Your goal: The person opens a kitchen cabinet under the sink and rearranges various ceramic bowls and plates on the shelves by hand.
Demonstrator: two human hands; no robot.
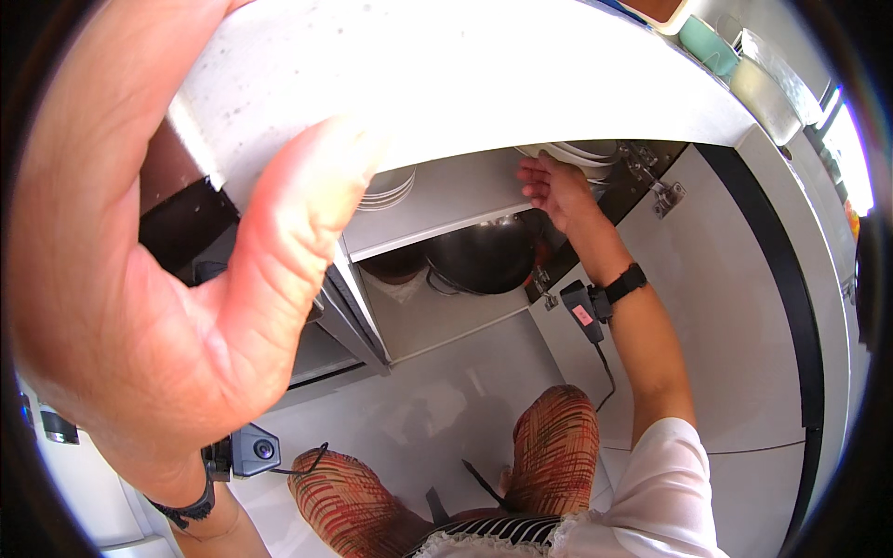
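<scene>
My left hand [174, 293] is raised close to the camera, its thumb spread from the fingers. The picture's top edge cuts off its fingertips, and I see nothing held. My right hand [558, 188] reaches into an open lower cabinet at the upper shelf [453, 192]. Its fingers are slightly apart and loosely curled, just beside a stack of white dishes [593, 164]. Whether the thumb touches the lowest rims I cannot tell. Another stack of white plates [387, 195] stands further left on that shelf, partly hidden by the countertop and my left thumb.
Below the shelf sits a dark wok [481, 258] beside a brown pot [394, 268]. The open cabinet door [704, 279] swings out at right on metal hinges [668, 199]. Above hangs the bright white countertop [488, 84], with a green bowl [706, 45] and a metal pot [766, 101] at far right.
</scene>
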